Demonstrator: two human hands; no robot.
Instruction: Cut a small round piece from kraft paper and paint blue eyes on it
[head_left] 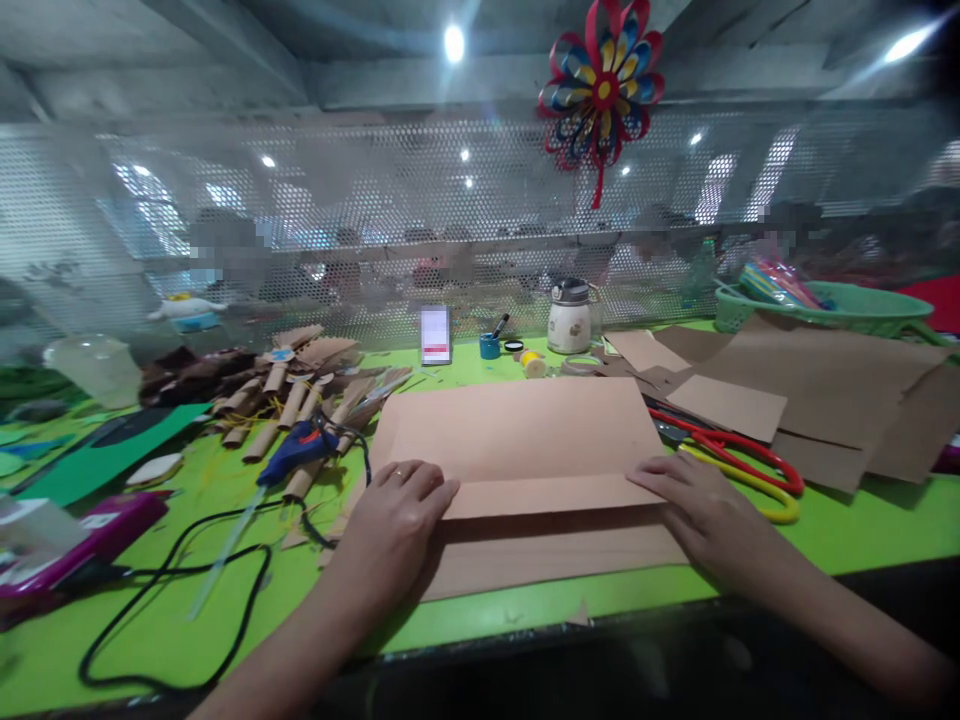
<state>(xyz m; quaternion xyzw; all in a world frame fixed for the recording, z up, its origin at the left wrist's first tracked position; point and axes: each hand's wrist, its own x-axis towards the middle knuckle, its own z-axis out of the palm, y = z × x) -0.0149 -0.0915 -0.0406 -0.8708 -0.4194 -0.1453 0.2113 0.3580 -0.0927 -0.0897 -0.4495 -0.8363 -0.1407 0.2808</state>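
As fingers (pixel 654 472) hold folded paper (pixel 517 430), green table (pixel 517 610) borders its front edge.

Paper flower (pixel 604 90) hung up top, phone (pixel 436 335) upright nr blue pot (pixel 489 347) w/ pen (pixel 500 326), yellow spool (pixel 532 362), white flask (pixel 570 327) w/ grey lid (pixel 573 291), green basket (pixel 870 319) on R

The ceiling (pixel 375 35) is grey and crossed by a beam (pixel 240 45). One lamp (pixel 454 43) burns near top centre, another lamp (pixel 909 44) at upper right. A grey perforated screen (pixel 375 180) stands behind the bright green table (pixel 517 605); small lights (pixel 268 161) and blurred bright patches (pixel 715 188) show on it. Below the table's near edge, the area is dark.
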